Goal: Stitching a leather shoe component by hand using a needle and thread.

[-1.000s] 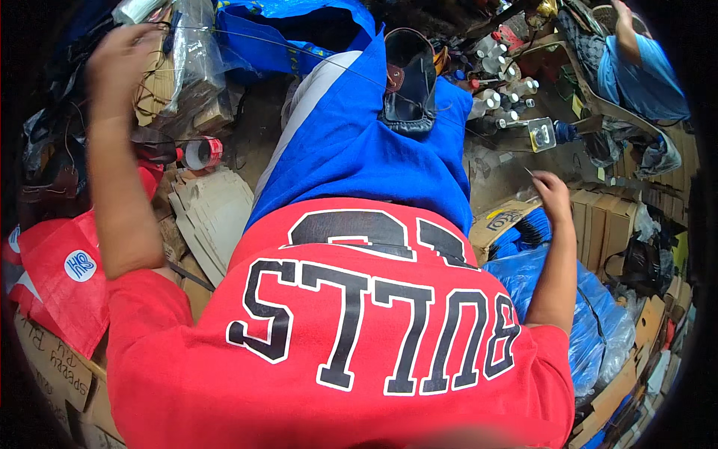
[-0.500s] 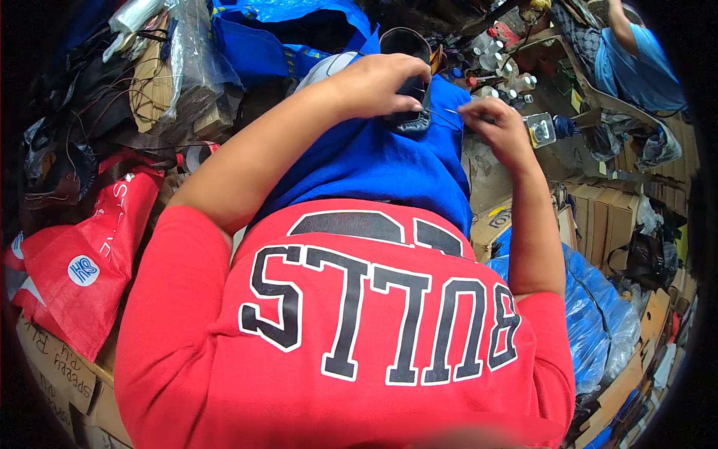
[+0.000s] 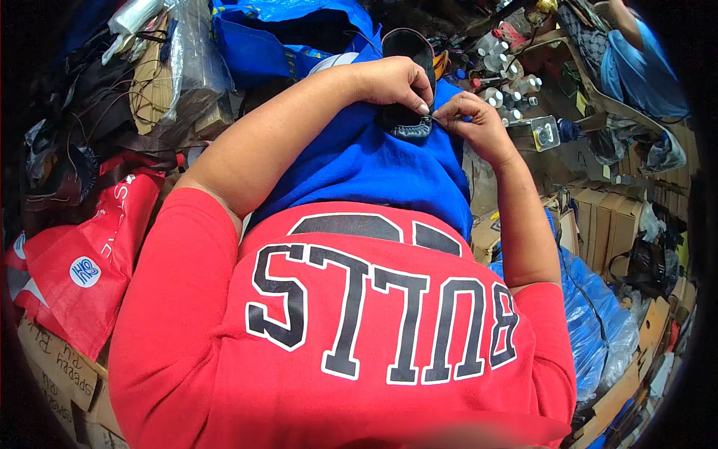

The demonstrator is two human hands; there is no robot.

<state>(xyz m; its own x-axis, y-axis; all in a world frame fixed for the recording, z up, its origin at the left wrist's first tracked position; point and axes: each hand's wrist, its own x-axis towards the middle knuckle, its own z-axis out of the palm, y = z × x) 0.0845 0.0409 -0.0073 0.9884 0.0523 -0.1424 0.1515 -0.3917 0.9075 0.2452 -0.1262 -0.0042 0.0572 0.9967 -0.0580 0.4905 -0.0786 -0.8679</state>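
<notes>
A black shoe [image 3: 410, 130] with a stitched toe rests on the blue cloth [image 3: 344, 165] over my lap, its opening pointing away from me. My left hand [image 3: 396, 81] lies across the shoe, thumb and fingers closed on its upper near the right edge. Right beside that thumb, my right hand [image 3: 476, 126] pinches a thin needle at the same edge. Most of the needle is hidden by the fingertips, and the thread is too fine to follow. The middle of the shoe is covered by my left hand.
A blue bag [image 3: 258, 45] stands open beyond the shoe. Several small bottles [image 3: 516, 86] and a squarish clear bottle [image 3: 546, 133] are at the right. A red bag [image 3: 93, 254] lies at the left. Another person's blue garment [image 3: 647, 71] shows at the far right.
My right hand has moved left with the needle, from off the shoe to its edge. My left thumb and fingers have come closer together, meeting the right fingertips there.
</notes>
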